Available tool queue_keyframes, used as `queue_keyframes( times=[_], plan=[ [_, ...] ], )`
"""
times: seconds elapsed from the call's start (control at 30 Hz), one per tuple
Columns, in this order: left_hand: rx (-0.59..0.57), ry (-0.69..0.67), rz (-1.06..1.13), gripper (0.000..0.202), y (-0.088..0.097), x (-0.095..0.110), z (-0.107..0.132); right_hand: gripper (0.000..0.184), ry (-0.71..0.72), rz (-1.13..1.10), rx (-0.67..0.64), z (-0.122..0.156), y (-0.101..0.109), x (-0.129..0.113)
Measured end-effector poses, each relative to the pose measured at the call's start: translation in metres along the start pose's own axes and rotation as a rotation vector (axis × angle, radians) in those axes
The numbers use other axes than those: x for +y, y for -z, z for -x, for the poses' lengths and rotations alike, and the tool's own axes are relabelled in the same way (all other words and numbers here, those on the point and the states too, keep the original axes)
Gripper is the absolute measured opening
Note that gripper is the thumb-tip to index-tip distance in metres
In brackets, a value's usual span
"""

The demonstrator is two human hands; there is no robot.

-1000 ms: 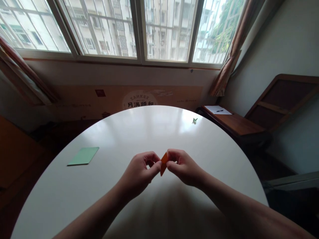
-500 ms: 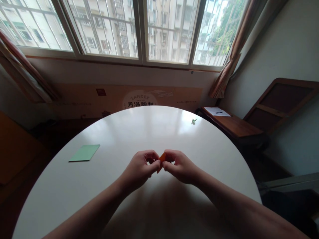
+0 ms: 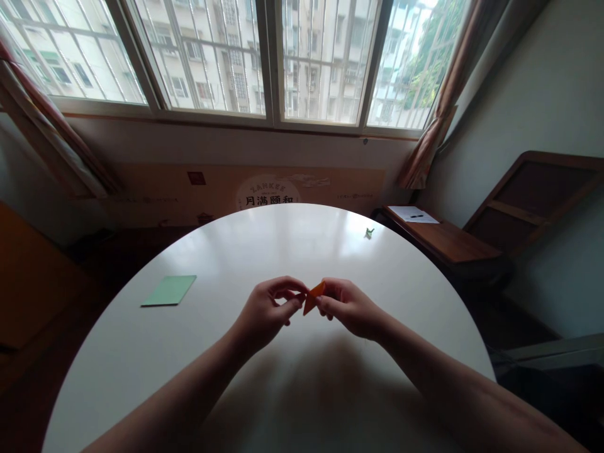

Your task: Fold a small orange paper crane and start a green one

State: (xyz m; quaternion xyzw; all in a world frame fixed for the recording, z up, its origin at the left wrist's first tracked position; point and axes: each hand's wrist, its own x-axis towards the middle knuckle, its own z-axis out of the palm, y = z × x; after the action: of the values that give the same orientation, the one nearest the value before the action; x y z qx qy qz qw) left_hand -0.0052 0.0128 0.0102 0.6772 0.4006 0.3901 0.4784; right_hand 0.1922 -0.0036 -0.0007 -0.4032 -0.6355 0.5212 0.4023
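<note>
I hold a folded orange paper (image 3: 313,299) above the white table (image 3: 264,251), pinched between thumb and fingers of my right hand (image 3: 353,308). My left hand (image 3: 264,314) has its fingers narrow at the nine o'clock edge; I can't tell whether they grip. Farther out at nine lies a green sheet (image 3: 170,290).

"Are we slanting our bare left forearm (image 3: 182,399) and bare right forearm (image 3: 438,377) inward?"

"We are, stretching both forward."

"And how are we posing our bare left hand (image 3: 267,311) and bare right hand (image 3: 353,308)?"

"We are holding them close together, pinching with the right thumb (image 3: 330,306), arching the left index finger (image 3: 285,281) over the left thumb (image 3: 289,309)."
</note>
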Motion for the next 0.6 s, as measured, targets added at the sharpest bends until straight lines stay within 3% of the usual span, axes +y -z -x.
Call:
queue_keyframes(
  times=[0.17, 0.27, 0.37, 0.6],
  plan=[
    [0.004, 0.007, -0.051, 0.025, 0.0038, 0.0005, -0.0002, 0.011, -0.114, -0.069, 0.003, -0.0009, 0.0033, -0.0024],
    [-0.057, -0.030, -0.068, 0.027, 0.0016, 0.0021, 0.0011, 0.009, -0.172, -0.111, -0.021, -0.0015, 0.0048, -0.0013],
    [-0.090, -0.052, -0.093, 0.023, -0.0017, 0.0038, 0.0021, 0.008, -0.175, -0.134, -0.051, -0.0012, 0.0048, -0.0007],
    [0.009, -0.065, -0.117, 0.016, -0.0019, 0.0008, 0.0002, 0.023, -0.116, -0.109, -0.087, -0.0008, 0.0053, 0.0032]
  ],
)
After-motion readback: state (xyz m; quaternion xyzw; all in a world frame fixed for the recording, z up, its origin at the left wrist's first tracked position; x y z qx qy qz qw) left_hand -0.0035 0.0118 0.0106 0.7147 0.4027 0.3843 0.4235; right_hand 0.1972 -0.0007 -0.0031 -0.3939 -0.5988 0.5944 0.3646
